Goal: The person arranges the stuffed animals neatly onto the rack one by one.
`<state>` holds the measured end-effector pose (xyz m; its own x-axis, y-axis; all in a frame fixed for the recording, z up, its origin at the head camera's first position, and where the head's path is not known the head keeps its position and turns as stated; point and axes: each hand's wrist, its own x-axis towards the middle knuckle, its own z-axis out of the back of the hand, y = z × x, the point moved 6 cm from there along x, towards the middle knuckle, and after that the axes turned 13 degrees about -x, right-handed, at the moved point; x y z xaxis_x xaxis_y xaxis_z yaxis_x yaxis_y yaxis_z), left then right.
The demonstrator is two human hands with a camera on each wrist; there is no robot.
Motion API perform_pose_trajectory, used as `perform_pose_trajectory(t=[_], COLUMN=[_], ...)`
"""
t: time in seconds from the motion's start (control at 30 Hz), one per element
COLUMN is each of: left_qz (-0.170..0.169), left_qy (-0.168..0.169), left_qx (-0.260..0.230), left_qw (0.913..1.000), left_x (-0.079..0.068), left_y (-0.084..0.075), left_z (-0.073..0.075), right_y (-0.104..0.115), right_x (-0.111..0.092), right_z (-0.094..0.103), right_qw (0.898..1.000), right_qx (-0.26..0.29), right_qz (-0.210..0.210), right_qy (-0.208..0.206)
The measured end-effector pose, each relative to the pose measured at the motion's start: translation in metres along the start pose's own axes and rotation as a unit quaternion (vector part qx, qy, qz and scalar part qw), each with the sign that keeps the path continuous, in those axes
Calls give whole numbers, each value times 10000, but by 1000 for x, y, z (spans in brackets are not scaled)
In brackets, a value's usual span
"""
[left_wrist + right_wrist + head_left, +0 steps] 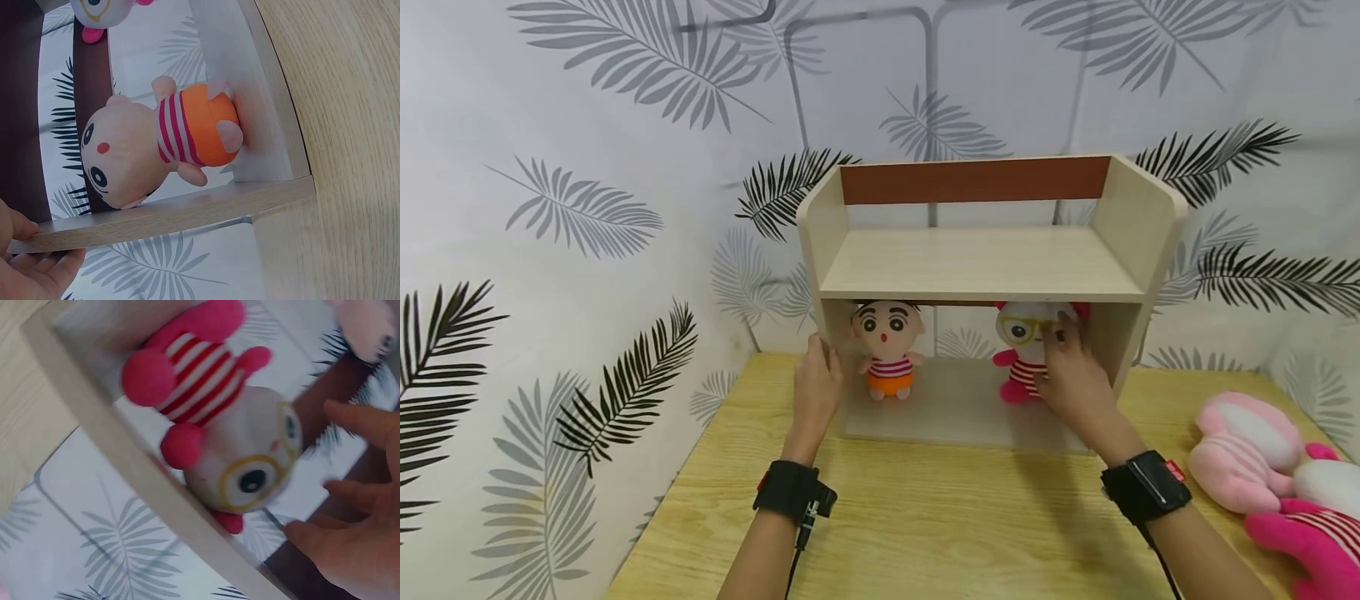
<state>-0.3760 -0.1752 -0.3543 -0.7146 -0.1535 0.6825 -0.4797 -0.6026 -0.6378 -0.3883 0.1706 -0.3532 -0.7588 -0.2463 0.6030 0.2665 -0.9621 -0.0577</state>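
A small two-tier wooden shelf [985,260] stands on the table. My left hand [816,383] grips the edge of its left side panel [169,215], thumb on the inner face and fingers outside. Just inside that panel, a boy plush doll [891,367] in a striped top and orange shorts sits upright on the lower level. On the right of the same level is a pink and white plush toy [1018,362] with yellow glasses and a striped body. My right hand [356,519] is in front of its head, fingers spread and loosely bent, with a gap to the toy in the right wrist view.
At the right side of the table lie a pale pink plush toy [1243,450] and a bright pink plush toy with stripes [1300,533]. The wooden table [880,525] extends in front of the shelf. A leaf-patterned curtain [625,208] hangs behind.
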Motion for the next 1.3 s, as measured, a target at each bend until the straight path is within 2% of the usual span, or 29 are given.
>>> perform_pose_trajectory(t=[0.17, 0.33, 0.4, 0.5, 0.63, 0.77, 1.03, 1.3], left_qz=[33, 49, 34, 28, -11, 25, 153, 191], left_qy=[39, 91, 78, 108, 113, 79, 96, 96], left_qx=[23, 49, 20, -10, -25, -22, -6, -118], left_qw=[10000, 9999, 10000, 9999, 9999, 10000, 9998, 9997], left_x=[-2, -2, -2, 0, 4, 5, 5, 1], left_y=[1, 0, -1, -1, -1, -2, 0, 1], left_z=[-1, -2, -2, -3, -4, -4, -3, -3], right_y=[5, 6, 5, -1, -19, -37, -62, -99], right_x=[-16, -29, -33, -42, -51, -55, -61, -69], right_z=[19, 39, 45, 55, 61, 64, 65, 57], right_qw=[9963, 9878, 9805, 9631, 9417, 9353, 9433, 9548], right_qx=[585, 795, 982, 1527, 1894, 1773, 1616, 1240], right_qz=[129, 791, 1097, 1372, 1369, 1190, 1141, 749], right_qy=[623, 1077, 1305, 1739, 2418, 2822, 2664, 2595])
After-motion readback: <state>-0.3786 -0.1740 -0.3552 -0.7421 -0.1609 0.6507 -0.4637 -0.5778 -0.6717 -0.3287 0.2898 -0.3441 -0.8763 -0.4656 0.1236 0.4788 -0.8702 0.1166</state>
